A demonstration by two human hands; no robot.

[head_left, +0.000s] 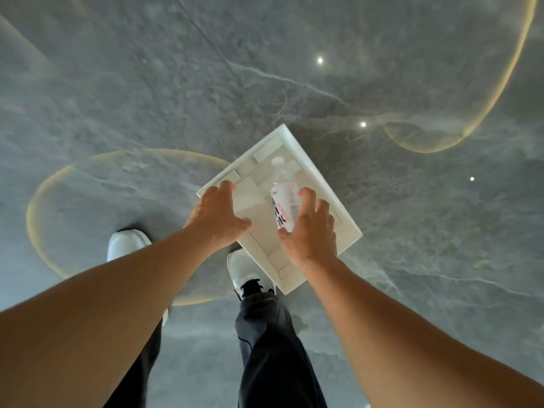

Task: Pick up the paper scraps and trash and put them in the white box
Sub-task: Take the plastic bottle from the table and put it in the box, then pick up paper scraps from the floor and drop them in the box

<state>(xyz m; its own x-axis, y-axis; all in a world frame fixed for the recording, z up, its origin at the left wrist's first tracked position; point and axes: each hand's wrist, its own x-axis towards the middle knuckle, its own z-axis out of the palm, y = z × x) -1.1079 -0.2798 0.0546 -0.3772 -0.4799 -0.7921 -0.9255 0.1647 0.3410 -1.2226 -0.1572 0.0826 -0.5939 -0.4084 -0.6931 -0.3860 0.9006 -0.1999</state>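
Note:
A white box (319, 184) stands open on the grey marble floor, turned at an angle in front of my feet. Several white paper pieces (266, 151) lie flat inside it. A clear plastic bottle (283, 201) with a white, pink and black label is over the box's middle, cap pointing away from me. My right hand (310, 231) has its thumb and fingers on either side of the bottle's lower end. My left hand (216, 214) hovers over the box's left rim, fingers spread, holding nothing.
My two white shoes (126, 242) and dark trousers (270, 334) are just below the box. The polished floor shows ring-shaped light reflections (38, 201) and small bright spots (320, 60).

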